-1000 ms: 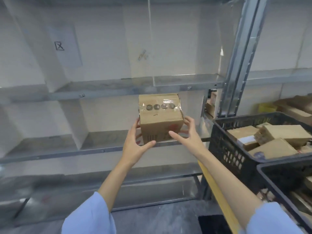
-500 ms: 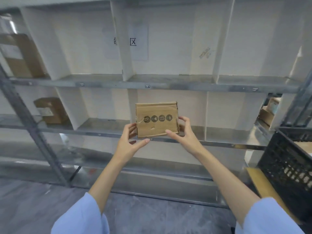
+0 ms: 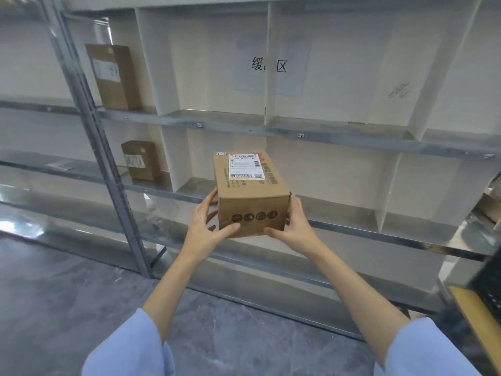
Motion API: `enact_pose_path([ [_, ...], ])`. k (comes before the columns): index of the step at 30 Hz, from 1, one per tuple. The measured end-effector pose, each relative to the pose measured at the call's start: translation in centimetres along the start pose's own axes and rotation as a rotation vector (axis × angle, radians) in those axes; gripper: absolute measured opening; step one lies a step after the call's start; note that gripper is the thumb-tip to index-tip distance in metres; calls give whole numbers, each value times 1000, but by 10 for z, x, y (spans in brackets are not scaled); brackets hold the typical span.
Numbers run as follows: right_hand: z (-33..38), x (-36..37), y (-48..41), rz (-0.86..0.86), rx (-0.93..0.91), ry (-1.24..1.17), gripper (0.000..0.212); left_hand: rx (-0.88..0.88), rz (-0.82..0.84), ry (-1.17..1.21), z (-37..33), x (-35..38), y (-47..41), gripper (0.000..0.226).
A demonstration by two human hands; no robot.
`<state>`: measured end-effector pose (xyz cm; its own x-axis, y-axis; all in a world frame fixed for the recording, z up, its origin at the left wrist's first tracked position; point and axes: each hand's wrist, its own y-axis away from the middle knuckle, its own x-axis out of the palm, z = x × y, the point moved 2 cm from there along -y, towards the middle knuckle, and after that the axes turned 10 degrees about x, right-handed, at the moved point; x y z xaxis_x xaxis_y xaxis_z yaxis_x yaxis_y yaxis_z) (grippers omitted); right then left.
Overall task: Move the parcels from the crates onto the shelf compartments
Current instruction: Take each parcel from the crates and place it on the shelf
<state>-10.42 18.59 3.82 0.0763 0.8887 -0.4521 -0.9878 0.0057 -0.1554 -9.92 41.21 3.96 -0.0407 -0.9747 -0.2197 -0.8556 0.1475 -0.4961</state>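
The left hand [image 3: 206, 226] and right hand [image 3: 295, 226] clasp a brown cardboard parcel with a white shipping label [image 3: 252, 194], held in mid-air near the middle tier of the grey metal shelf [image 3: 352, 137]. In the last second it has been carried left, away from the crates, and tipped label-up, so placement looks close. Three parcels show: this one, plus a tall brown carton [image 3: 113, 77] and a small brown carton [image 3: 141, 160] shelved at far left. One black plastic crate [image 3: 490, 289] edges in at the right.

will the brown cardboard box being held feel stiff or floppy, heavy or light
Probably stiff: the brown cardboard box shows square edges between the left hand and right hand. Likely fairly light, held at arm's length. Flat-bottomed, so unlikely to tip.
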Motion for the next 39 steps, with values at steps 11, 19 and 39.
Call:
enact_pose_path([
  [11, 36, 74, -15, 118, -62, -72, 89, -8, -88, -88, 14, -86, 27, 88],
  [19, 55, 118, -31, 225, -33, -110, 91, -42, -155, -120, 33, -127, 30, 71],
  [39, 90, 192, -223, 255, -166, -39, 90, -16, -277, -254, 104, -200, -105, 94],
])
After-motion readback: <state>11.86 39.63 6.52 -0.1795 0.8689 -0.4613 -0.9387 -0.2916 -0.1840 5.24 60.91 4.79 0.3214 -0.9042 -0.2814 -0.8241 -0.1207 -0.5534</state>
